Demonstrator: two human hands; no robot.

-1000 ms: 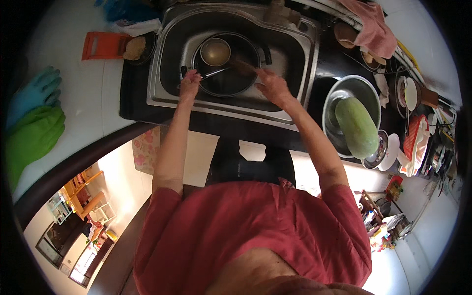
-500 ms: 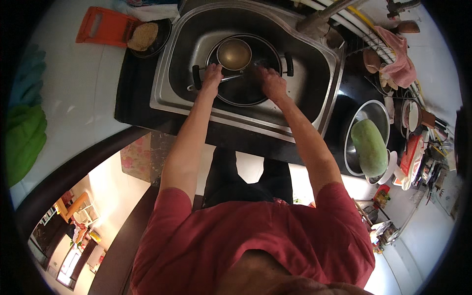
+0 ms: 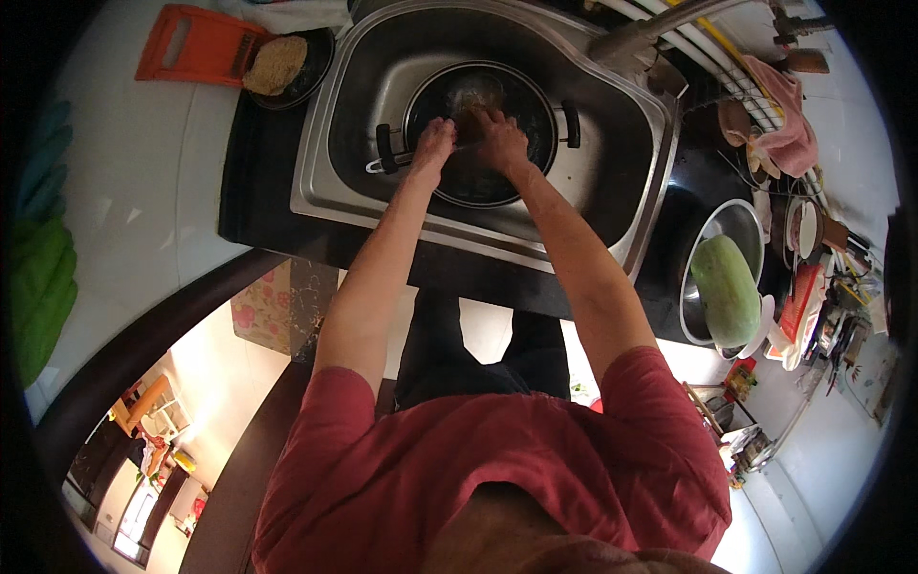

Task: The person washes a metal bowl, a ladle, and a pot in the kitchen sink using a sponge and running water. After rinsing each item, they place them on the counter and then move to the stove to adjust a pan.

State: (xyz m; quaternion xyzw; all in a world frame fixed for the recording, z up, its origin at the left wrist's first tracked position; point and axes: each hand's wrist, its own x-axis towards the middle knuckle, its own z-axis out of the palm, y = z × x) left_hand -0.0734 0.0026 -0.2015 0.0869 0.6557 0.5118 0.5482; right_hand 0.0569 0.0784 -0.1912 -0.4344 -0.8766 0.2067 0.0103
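A round dark pot (image 3: 478, 197) with two black side handles stands in the steel sink (image 3: 354, 134). Inside it lies a long-handled metal utensil (image 3: 379, 166), its handle end sticking out over the pot's left rim. My left hand (image 3: 435, 145) is closed around the utensil's handle, over the left part of the pot. Beside it, my right hand (image 3: 503, 142) reaches into the middle with bent fingers. A blurred, brownish round shape (image 3: 473, 100) lies at the fingertips; what the right fingers grip is hidden.
At right, a steel bowl (image 3: 690, 287) holds a large pale green gourd (image 3: 725, 290). An orange grater-like board (image 3: 196, 48) and a dark dish with a tan lump (image 3: 277, 65) lie at the far left. The faucet (image 3: 631, 38) rises behind the sink; a pink cloth (image 3: 789, 120) hangs at right.
My right hand has moved left, closer to my left hand. The round bowl shape, clear before, is now blurred and partly hidden. My left hand has shifted slightly right.
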